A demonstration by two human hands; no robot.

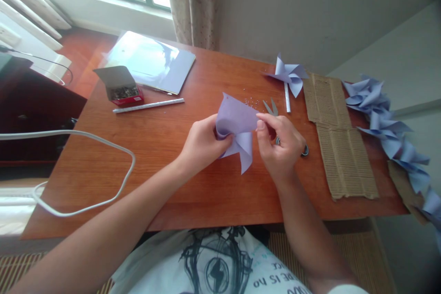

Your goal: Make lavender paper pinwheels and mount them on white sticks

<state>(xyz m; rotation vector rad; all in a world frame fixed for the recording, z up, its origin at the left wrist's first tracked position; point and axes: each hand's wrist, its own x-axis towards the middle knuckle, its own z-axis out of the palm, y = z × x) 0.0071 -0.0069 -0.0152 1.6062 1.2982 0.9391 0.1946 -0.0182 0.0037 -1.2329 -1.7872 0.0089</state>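
A half-folded lilac paper pinwheel [237,131] is held above the middle of the wooden table [165,165]. My left hand [203,142] pinches its folded centre from the left. My right hand [280,144] grips the paper's right corner between thumb and forefinger. Scissors [272,109] lie on the table just behind my right hand, partly hidden by it. A finished lilac pinwheel [288,76] on a white stick lies further back to the right.
A red box of pins [122,89], a white stick [148,105] and a glossy sheet pad [151,62] lie at the back left. Corrugated cardboard [339,147] covers the right side, with several lilac pinwheels [389,124] beyond it. A white cable [82,170] loops over the left edge.
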